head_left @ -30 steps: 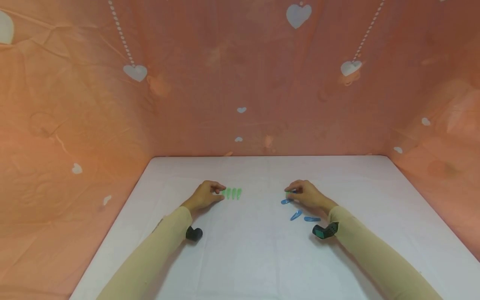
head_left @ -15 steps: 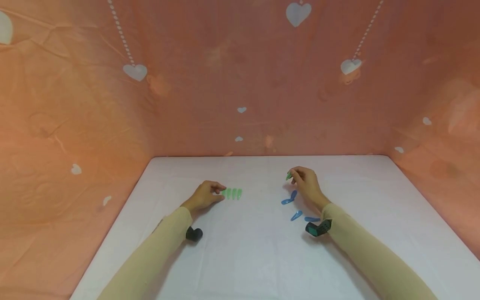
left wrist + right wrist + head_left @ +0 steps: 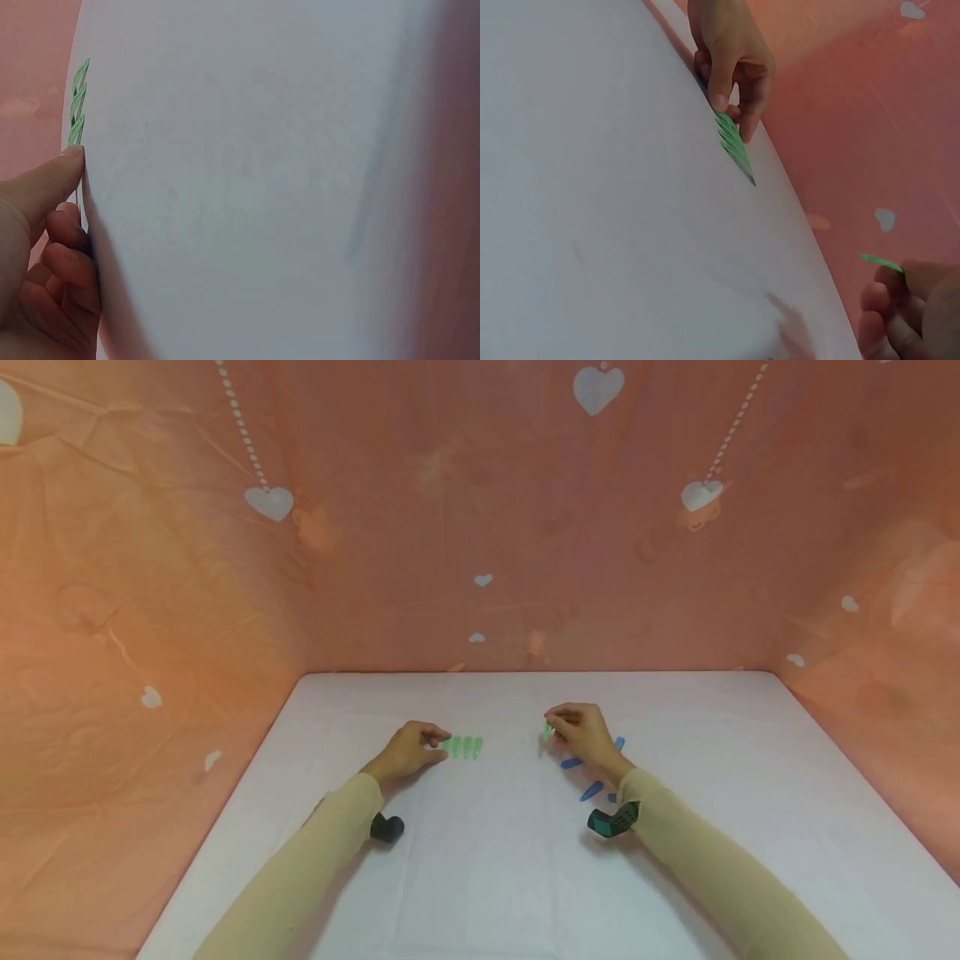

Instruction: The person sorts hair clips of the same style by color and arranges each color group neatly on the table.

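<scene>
Several green snap hair clips [image 3: 467, 747] lie side by side in a short row on the white table. My left hand [image 3: 408, 750] rests at the left end of that row, its thumb and forefinger at the two ends of the leftmost clip, which they partly hide. The left wrist view has the row [image 3: 78, 97] running out past the thumb. Between the thumb and fingers of my right hand [image 3: 585, 732] is another green hair clip [image 3: 547, 732], held above the table to the right of the row. Its free end [image 3: 877, 260] sticks out of the fingertips in the right wrist view.
Several blue hair clips [image 3: 592, 791] lie scattered below and around my right hand, one partly behind the wrist. Dark wrist cameras [image 3: 613, 820] hang under both sleeves. An orange cloth with white hearts [image 3: 480, 610] walls the table at the back and sides.
My right hand has lifted a green hair clip away from the blue ones, rising first, then moving left toward the row and slightly down. The left hand has stayed in place.
</scene>
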### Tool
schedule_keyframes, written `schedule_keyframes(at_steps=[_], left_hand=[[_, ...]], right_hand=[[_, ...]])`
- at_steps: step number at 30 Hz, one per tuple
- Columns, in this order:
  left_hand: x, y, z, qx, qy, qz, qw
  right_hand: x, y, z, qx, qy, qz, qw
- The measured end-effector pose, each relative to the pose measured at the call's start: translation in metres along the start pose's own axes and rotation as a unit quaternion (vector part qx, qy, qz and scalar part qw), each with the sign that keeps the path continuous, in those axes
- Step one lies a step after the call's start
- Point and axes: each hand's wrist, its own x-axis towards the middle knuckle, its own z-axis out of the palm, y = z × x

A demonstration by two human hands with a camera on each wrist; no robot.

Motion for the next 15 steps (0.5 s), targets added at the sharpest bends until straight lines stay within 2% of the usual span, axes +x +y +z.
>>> schedule_keyframes(at_steps=[7,12,15], left_hand=[[0.000,0.000,0.001,-0.001,-0.002,0.004,1.0000],[0.000,-0.001,0.000,-0.006,-0.001,0.011,0.9999],[0.002,-0.002,-0.002,-0.005,-0.005,0.015,0.9999]], right_hand=[[0.006,0.004,0.017,-0.001,-0.043,0.006,0.9991],[0.006,0.003,0.034,0.012,-0.078,0.053,0.9954],[0.008,0.001,0.045,0.002,-0.091,0.056,0.9943]])
